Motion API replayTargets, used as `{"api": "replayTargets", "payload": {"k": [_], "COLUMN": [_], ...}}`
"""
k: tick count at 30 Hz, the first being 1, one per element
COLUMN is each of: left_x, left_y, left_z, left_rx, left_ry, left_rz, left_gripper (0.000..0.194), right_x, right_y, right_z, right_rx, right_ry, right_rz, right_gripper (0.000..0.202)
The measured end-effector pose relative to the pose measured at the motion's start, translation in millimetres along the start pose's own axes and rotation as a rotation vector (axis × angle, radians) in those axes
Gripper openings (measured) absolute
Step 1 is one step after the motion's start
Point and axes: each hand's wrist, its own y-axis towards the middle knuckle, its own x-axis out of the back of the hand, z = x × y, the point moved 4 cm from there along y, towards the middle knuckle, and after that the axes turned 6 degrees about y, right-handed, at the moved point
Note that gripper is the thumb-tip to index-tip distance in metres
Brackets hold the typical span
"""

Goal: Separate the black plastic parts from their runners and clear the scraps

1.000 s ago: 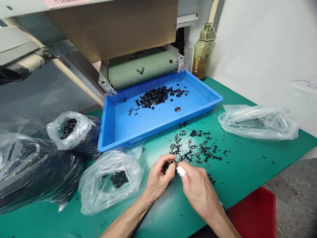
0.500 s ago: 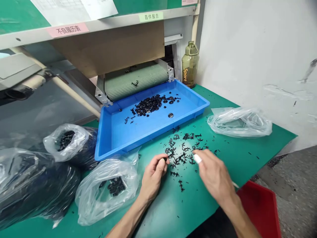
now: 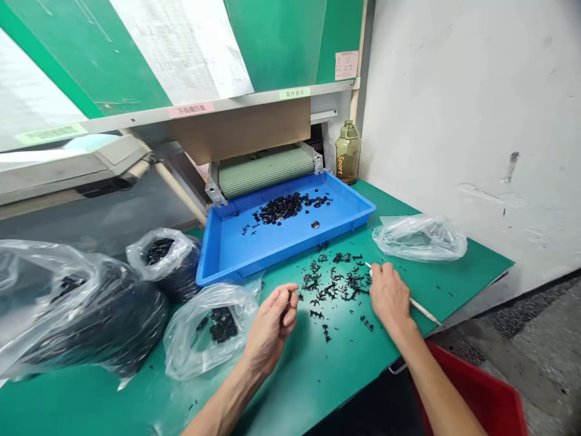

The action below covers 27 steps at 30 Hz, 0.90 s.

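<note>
Reaching into the black sprue pieces (image 3: 338, 284) scattered near the blue tray (image 3: 218, 266), the right hand (image 3: 388, 297) holds a thin white stick (image 3: 422, 309); left hand (image 3: 272, 324), fingers curled, apparently pinches 1 small part; picking singly would avoid tangles

Right hand (image 3: 388, 295) rests among scattered black plastic pieces (image 3: 336, 283) on a green table (image 3: 318, 369); left hand (image 3: 271, 324) curls beside a clear bag (image 3: 209, 330); blue tray (image 3: 254, 251) behind.

Black plastic pieces (image 3: 338, 284) speckle the green table (image 3: 318, 375), a bright blue tray (image 3: 254, 257) holds glossy black round parts (image 3: 281, 208) below a grey-green ribbed belt (image 3: 265, 171), clear bags (image 3: 420, 237) lie about, and an olive bottle (image 3: 347, 152) bears orange lettering.
</note>
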Motion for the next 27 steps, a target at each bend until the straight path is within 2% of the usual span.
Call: {"api": "replayTargets", "payload": {"k": [2,4,6,8,11,13,16,21,24,27], "left_x": [7.4,21.6,41.7,64.3,92.2,104.2,116.4,134.9,144.2,148.3], "left_y": [-16.1,-31.5,-44.6,-54.1,-59.5,-56.1,-42.7,-19.7,-12.5,-8.1], "left_z": [-2.9,-6.1,-11.3,-18.3,-28.0,-31.6,-32.1,-26.3,-26.7,-31.8], "left_rx": [0.002,0.012,0.009,-0.013,-0.042,-0.054,-0.080,-0.140,-0.189,-0.245], "left_ry": [0.020,-0.004,-0.060,-0.108,-0.151,-0.173,-0.205,-0.203,-0.121,0.030], "left_rz": [-0.022,-0.073,-0.158,-0.256,-0.364,-0.402,-0.439,-0.524,-0.558,-0.544], "left_gripper": [0.027,0.027,0.027,0.026,0.014,0.007,0.012,0.012,0.008,0.013], "right_x": [-0.8,1.3,4.4,5.4,-2.7,-12.9,-28.0,-41.5,-44.6,-44.2], "right_y": [2.7,8.1,17.9,31.7,54.6,66.3,71.2,51.9,41.9,41.7], "right_z": [21.8,27.2,14.8,-7.7,-31.4,-29.4,-6.2,27.6,30.0,22.5], "right_rx": [0.070,0.115,0.117,0.079,0.048,0.071,0.171,0.411,0.483,0.461], "right_ry": [0.031,0.056,0.061,0.040,-0.001,-0.006,0.023,0.124,0.181,0.218], "right_rz": [0.024,0.041,0.047,0.048,0.075,0.086,0.088,0.114,0.132,0.127], "right_gripper": [0.024,0.023,0.023,0.023,0.015,0.015,0.014,0.024,0.030,0.033]}}
